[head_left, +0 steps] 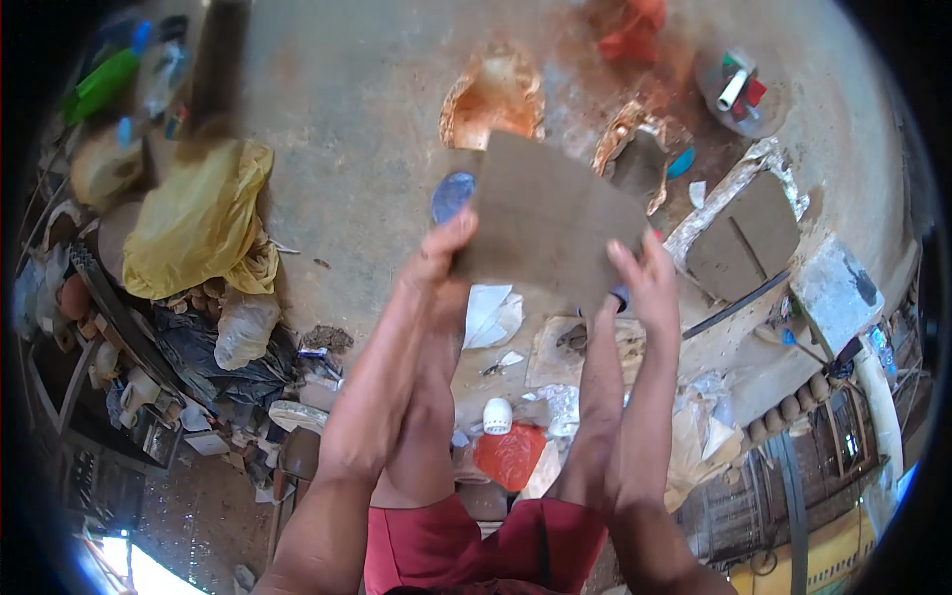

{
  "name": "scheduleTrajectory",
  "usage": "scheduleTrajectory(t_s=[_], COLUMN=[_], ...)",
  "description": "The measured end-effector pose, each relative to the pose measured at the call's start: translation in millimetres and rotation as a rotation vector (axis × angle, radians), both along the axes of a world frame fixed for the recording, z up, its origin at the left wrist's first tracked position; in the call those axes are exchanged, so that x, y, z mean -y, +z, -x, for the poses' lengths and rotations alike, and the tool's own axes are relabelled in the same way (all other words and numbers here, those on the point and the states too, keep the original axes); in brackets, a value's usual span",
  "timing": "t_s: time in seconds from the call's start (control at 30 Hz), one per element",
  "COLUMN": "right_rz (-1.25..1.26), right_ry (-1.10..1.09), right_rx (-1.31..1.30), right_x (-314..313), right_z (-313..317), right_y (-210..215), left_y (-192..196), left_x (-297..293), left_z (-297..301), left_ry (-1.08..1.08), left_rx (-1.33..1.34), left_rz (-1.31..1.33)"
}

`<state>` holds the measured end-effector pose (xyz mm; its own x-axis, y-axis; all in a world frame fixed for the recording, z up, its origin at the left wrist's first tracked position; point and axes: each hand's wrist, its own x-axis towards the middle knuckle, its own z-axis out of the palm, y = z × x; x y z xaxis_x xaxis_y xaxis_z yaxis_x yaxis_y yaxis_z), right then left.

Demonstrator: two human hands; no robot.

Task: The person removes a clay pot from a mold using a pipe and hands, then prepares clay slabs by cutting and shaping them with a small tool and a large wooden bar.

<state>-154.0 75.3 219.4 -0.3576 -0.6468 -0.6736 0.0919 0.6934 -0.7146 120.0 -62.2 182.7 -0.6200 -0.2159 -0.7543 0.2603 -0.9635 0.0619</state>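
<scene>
Between my two hands I hold a flat, four-sided grey-brown slab (555, 218) that looks like clay, raised and tilted over the floor. My left hand (446, 243) grips its left edge, with the fingers hidden underneath. On the lower right edge my right hand (647, 278) is closed, its thumb on top. A round blue thing (453, 196) shows just beyond my left hand. Right of my right hand, a second grey-brown slab (744, 238) with a dark groove lies on the floor.
Crumpled brown-stained sheets (491, 99) lie farther off, near a basin (769, 114) of small items. A yellow plastic bag (198, 218) sits on clutter at left. Between my legs are a white cup-like container (497, 416) and a red piece (511, 456). A pale block (838, 288) stands at right.
</scene>
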Motion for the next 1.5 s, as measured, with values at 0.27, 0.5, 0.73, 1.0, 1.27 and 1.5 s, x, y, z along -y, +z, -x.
scheduleTrajectory(t_s=[0.27, 0.5, 0.73, 1.0, 1.27, 1.5], right_rz=[0.027, -0.068, -0.077, 0.019, 0.117, -0.015], right_ry=[0.022, 0.146, 0.246, 0.152, 0.199, 0.231], right_rx=[-0.125, -0.453, -0.510, -0.511, -0.734, -0.808], right_x=[99, 134, 141, 140, 125, 120], right_z=[-22, -34, -39, -53, -69, -71], right_y=[-193, -231, -233, -223, -248, -236], left_y=[-157, -205, -213, -208, -201, -160], left_x=[90, 109, 101, 103, 95, 115], left_z=[19, 24, 23, 19, 34, 42], left_ry=[-0.163, -0.334, -0.559, -0.950, -1.283, -1.425], left_rx=[0.175, 0.312, 0.668, 0.933, 1.171, 1.314], left_rz=[0.320, 0.571, 0.858, 1.388, 1.458, 1.499])
